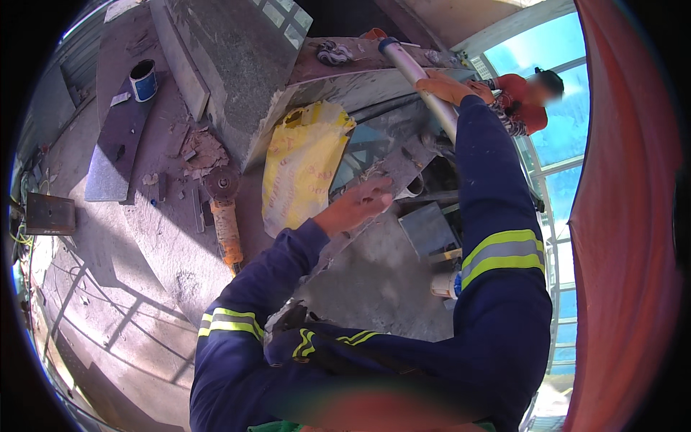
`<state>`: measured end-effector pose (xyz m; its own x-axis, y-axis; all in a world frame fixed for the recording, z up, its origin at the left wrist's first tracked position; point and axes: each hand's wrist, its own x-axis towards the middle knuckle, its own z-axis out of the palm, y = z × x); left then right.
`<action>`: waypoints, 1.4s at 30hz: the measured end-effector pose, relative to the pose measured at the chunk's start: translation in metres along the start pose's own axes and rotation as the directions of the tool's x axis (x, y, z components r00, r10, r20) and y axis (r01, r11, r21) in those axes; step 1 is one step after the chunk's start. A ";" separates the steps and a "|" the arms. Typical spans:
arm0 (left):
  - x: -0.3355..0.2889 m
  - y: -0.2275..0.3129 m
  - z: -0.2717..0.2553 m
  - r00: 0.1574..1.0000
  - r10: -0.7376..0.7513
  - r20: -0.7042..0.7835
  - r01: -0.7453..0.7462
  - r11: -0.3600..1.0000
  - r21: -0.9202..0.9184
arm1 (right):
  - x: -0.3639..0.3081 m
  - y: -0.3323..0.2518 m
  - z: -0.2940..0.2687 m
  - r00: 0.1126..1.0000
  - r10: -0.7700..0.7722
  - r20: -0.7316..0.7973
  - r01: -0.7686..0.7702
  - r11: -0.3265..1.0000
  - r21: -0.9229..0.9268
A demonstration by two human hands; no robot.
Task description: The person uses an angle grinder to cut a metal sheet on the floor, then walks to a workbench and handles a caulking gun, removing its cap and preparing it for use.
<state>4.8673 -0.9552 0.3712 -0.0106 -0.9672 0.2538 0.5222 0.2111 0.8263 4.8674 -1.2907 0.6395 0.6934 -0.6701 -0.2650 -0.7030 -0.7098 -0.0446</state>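
Note:
My right hand (448,88) reaches far forward and is wrapped over a long silver tube (410,66) with a dark end cap, which looks like the barrel of a caulking gun. The tube slants down to the right, and its lower end runs behind my sleeve. My left hand (358,207) hovers near the middle, palm down, with its fingers loosely apart and nothing seen in them. Beneath and beyond it runs a rough, dusty ledge (403,162). A crumpled yellow sack (306,169) lies just to its left.
An orange angle grinder (227,232) lies left of my forearm. A blue tin (144,83) stands on a dark plank (115,158). Large stone slabs (230,57) lean at the back. A white-and-blue container (443,286) sits by my right arm. Another person (525,101) in red is at far right.

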 end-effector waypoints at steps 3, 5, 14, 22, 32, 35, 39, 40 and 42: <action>0.111 0.039 0.017 0.986 -0.076 -0.151 0.017 0.934 -0.356 | 0.000 -0.008 0.008 0.998 0.020 0.056 -0.021 1.000 0.009; 0.156 0.053 0.023 0.994 0.021 -0.107 -0.076 0.834 -0.546 | 0.000 -0.012 0.009 0.995 0.042 0.093 -0.051 0.994 0.097; 0.210 0.063 0.050 0.970 0.150 -0.191 -0.239 0.719 -0.652 | -0.052 -0.032 -0.024 0.997 -0.074 -0.038 0.067 0.985 -0.160; 0.250 0.107 0.066 0.960 0.139 -0.241 -0.272 0.651 -0.709 | -0.293 -0.047 -0.088 0.968 -0.243 -0.065 0.223 0.949 -0.222; 0.268 0.139 0.099 0.922 -0.119 -0.368 -0.191 0.687 -0.701 | -0.270 -0.001 -0.026 0.822 0.009 -0.570 -0.105 0.985 -0.136; 0.277 0.134 0.098 0.938 -0.083 -0.336 -0.193 0.681 -0.707 | -0.257 0.019 -0.037 0.732 -0.239 -0.639 0.105 0.965 -0.241; 0.296 0.133 0.095 0.961 0.025 -0.276 -0.244 0.549 -0.800 | -0.250 0.025 -0.072 0.801 -0.184 -0.570 0.059 0.971 -0.231; 0.300 0.134 0.094 0.963 0.061 -0.261 -0.253 0.528 -0.811 | -0.247 0.023 -0.078 0.795 -0.235 -0.560 0.141 0.968 -0.207; 0.307 0.138 0.093 0.961 0.117 -0.249 -0.274 0.484 -0.831 | -0.243 0.016 -0.096 0.815 -0.271 -0.512 0.177 0.958 -0.225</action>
<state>4.8567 -1.2097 0.6098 0.2633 -0.9404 0.2152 0.9643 0.2501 -0.0873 4.7033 -1.1601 0.7954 0.8367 -0.4651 0.2892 -0.5150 -0.8477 0.1268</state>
